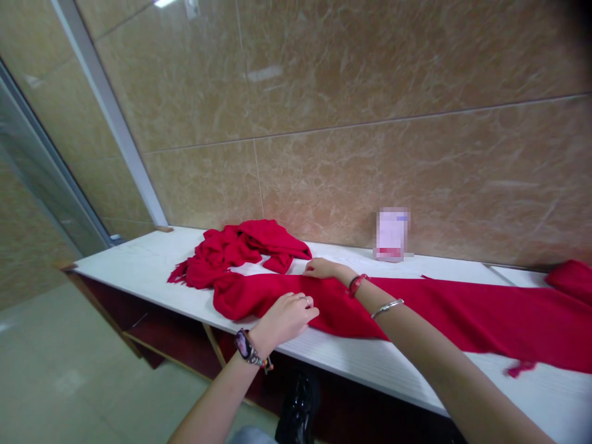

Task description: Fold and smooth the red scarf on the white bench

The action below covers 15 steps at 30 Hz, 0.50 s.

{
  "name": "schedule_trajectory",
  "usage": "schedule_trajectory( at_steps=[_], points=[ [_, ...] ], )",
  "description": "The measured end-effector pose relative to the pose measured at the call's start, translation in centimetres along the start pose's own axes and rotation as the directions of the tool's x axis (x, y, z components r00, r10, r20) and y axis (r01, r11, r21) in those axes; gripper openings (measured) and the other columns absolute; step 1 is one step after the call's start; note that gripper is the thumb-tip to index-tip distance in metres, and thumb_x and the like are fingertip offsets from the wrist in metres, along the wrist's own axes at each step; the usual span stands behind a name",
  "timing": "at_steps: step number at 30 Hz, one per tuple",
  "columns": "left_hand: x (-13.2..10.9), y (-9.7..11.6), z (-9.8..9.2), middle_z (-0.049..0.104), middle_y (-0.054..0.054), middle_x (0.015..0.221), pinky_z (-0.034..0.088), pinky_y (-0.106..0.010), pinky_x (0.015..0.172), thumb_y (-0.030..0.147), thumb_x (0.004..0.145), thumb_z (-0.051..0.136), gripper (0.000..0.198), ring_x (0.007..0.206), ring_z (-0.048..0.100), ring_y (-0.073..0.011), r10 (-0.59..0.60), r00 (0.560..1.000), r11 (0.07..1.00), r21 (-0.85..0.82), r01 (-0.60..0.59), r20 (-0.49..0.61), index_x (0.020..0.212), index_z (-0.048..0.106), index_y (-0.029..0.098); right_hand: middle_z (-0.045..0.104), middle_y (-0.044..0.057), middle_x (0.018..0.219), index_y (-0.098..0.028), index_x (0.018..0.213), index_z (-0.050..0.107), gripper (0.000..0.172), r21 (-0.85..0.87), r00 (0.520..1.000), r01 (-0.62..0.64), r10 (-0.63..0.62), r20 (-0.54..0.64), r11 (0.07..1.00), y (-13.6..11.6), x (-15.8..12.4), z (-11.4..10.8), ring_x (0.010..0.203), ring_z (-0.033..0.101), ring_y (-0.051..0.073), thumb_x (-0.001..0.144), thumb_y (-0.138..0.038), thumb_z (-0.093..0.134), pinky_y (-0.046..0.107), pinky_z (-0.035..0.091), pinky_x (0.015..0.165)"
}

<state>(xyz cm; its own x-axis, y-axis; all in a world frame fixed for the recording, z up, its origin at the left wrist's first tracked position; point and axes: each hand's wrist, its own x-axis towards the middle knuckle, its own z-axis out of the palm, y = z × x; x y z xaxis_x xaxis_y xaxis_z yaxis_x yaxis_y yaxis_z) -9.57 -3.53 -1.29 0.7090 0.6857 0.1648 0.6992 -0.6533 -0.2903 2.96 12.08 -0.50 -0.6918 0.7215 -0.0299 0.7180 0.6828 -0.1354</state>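
Observation:
A long red scarf (444,308) runs lengthwise along the white tabletop (361,357), spread fairly flat on the right and gathered in folds toward the left. My left hand (289,316) is at its near edge, fingers curled down onto the cloth. At the far edge, my right hand (324,269) has its fingers bent and pressed together on the fabric. The fingertips of both hands are partly hidden. Just left of my hands lies a crumpled heap of red fringed cloth (245,243); whether it joins the scarf, I cannot tell.
A small pale box (391,235), blurred out, stands against the tiled wall (324,179). More red cloth (571,280) lies at the far right. Open shelves (171,339) sit under the tabletop. A black shoe (298,401) shows below the near edge.

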Motion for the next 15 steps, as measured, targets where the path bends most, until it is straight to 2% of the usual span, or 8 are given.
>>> schedule_trajectory(
  at_steps=[3, 7, 11, 15],
  points=[
    [-0.3, -0.1, 0.3, 0.057, -0.003, 0.083, 0.044, -0.028, 0.066, 0.011, 0.083, 0.049, 0.008, 0.079, 0.054, -0.0168, 0.013, 1.000, 1.000, 0.005, -0.013, 0.025, 0.085, 0.054, 0.017, 0.068, 0.006, 0.086, -0.015, 0.089, 0.066, 0.020, -0.002, 0.999, 0.024, -0.024, 0.042, 1.000, -0.1, 0.4, -0.2, 0.074, 0.060, 0.015, 0.081, -0.026, 0.051, 0.021, 0.043, 0.062],
    [-0.2, 0.1, 0.4, 0.056, -0.004, 0.084, 0.043, -0.026, 0.059, 0.012, 0.085, 0.047, 0.008, 0.079, 0.054, -0.0173, 0.030, 0.999, 0.999, 0.022, -0.030, 0.026, 0.084, 0.053, 0.017, 0.067, 0.005, 0.092, -0.016, 0.100, 0.061, 0.024, 0.042, 0.997, 0.052, -0.054, 0.051, 0.998, 0.5, 0.0, -0.4, 0.075, 0.059, 0.013, 0.082, -0.024, 0.050, 0.020, 0.043, 0.062],
    [0.3, 0.3, 0.2, 0.056, -0.003, 0.087, 0.044, -0.026, 0.060, 0.012, 0.085, 0.047, 0.009, 0.081, 0.053, -0.0171, 0.034, 0.999, 0.999, 0.020, -0.035, 0.036, 0.085, 0.053, 0.017, 0.067, 0.005, 0.088, -0.016, 0.092, 0.065, 0.019, 0.083, 0.995, 0.057, -0.063, 0.072, 0.995, 0.8, 0.1, -0.1, 0.074, 0.059, 0.015, 0.075, -0.020, 0.058, 0.020, 0.042, 0.062],
    [0.8, 0.2, 0.1, 0.055, -0.004, 0.089, 0.045, -0.026, 0.067, 0.008, 0.084, 0.045, 0.013, 0.086, 0.053, -0.0167, 0.019, 0.998, 1.000, -0.015, -0.018, 0.060, 0.090, 0.053, 0.017, 0.066, 0.007, 0.090, -0.012, 0.093, 0.063, 0.020, 0.108, 0.998, 0.060, -0.062, 0.016, 0.992, 1.0, 0.1, -0.4, 0.077, 0.057, 0.015, 0.076, -0.019, 0.056, 0.020, 0.041, 0.063]
  ],
)
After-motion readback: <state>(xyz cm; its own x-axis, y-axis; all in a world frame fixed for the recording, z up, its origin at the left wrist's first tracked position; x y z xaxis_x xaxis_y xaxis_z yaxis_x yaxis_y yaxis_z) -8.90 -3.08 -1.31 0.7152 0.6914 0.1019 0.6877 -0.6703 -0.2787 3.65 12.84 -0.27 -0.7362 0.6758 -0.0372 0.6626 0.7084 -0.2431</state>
